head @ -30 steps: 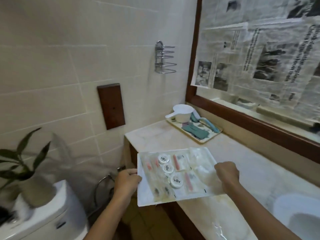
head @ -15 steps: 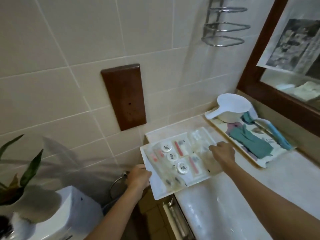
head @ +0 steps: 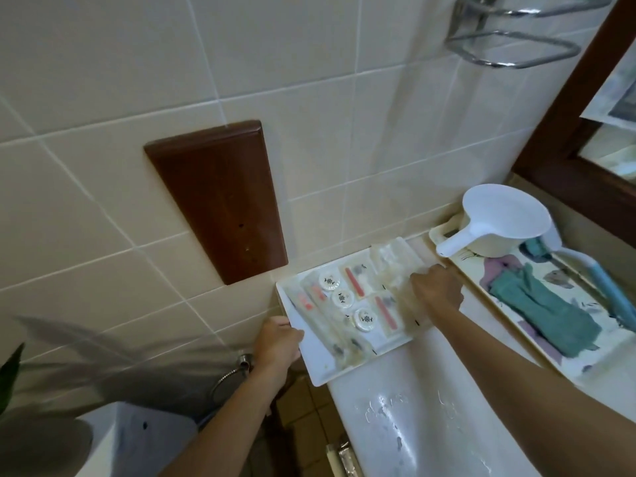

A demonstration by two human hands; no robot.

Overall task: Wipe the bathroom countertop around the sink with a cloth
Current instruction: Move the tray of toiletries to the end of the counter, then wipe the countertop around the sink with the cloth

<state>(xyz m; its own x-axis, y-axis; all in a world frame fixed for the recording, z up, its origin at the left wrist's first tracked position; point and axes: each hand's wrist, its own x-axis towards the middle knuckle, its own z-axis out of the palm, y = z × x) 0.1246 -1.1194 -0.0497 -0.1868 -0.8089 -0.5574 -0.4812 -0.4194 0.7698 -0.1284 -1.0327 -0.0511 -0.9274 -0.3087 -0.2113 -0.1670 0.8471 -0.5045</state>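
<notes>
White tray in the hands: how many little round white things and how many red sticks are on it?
On the white rectangular plastic tray:
Small round white plastic tubs: 3
Thin red strips in clear wrappers: 4 (two are blurry)
Total: 7
The other clear packets are too blurred to count.
</notes>
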